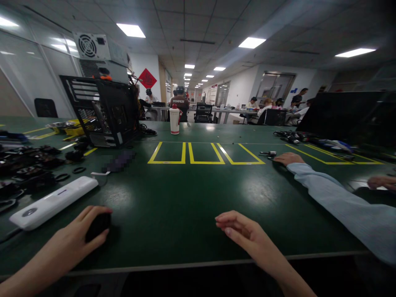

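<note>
Bare left forearm (34,268) in the foreground leads to the left hand (82,231), bent around a rounded black object (98,227) at the lower left of a green worktop (173,214), fingers over its far side and thumb along the near one. Too dark to identify, the object looks compact, light and stiff, perhaps with a smooth shell that could slip; its opposite sides, where thumb and fingers lie, seem the surest hold, with only moderate pressure called for. Well apart to its right, the right hand (239,231) is half-curled, with nothing visible in its grasp. Just beyond the left hand lies a long white case (62,198). Farther off at right, a co-worker's hand (287,159) in a pale blue sleeve (328,185) meets a small metallic part (269,154), beside yellow tape outlines (167,162). Beyond stand a black computer chassis (120,109) and a white bottle (175,123), with people (179,104) in the background.
</note>
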### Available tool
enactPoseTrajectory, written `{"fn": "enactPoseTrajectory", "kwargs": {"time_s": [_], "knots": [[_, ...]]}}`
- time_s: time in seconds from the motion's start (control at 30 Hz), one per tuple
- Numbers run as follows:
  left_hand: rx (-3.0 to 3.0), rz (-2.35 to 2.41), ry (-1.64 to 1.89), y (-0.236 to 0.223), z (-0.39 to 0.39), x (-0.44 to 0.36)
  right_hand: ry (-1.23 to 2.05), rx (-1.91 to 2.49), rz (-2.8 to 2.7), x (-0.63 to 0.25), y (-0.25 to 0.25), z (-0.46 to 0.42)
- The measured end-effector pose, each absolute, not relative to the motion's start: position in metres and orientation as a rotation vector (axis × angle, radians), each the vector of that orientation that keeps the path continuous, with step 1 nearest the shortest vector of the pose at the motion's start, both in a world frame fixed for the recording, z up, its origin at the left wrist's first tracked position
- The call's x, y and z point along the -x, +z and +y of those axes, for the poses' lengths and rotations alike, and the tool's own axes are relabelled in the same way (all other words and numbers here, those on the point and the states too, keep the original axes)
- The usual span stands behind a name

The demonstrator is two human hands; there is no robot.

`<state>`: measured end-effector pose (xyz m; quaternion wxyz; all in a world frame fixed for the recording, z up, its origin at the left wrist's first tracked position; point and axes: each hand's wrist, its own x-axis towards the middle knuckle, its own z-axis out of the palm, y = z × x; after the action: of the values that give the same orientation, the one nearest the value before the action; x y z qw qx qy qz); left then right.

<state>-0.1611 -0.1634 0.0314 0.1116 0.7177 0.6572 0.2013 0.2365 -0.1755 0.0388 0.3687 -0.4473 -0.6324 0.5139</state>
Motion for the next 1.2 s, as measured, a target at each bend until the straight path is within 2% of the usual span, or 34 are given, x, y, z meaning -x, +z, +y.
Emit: {"fn": "enactPoseTrajectory", "kwargs": {"time_s": [0.1,0.23,0.47,0.87,1.03,1.2], "knots": [[-2.210,1.788,0.478,0.034,-0.121,0.117,1.317,1.195,-1.745,-0.227,0.050,-0.144],[-2.318,1.554,0.522,0.037,-0.062,0.046,1.238,1.239,-1.818,-0.207,0.047,-0.083],[-2.448,1.435,0.619,0.030,0.000,-0.025,1.431,1.165,-1.485,-0.180,0.028,0.006],[-2.124,1.139,0.646,0.023,0.031,-0.018,1.525,1.178,-1.280,-0.182,0.024,0.028],[-2.287,1.125,0.794,0.021,0.014,-0.018,1.506,0.972,-1.323,-0.185,0.020,0.010],[-2.514,0.993,0.883,0.021,-0.013,-0.016,1.351,0.846,-1.431,-0.185,0.015,-0.019]]}}
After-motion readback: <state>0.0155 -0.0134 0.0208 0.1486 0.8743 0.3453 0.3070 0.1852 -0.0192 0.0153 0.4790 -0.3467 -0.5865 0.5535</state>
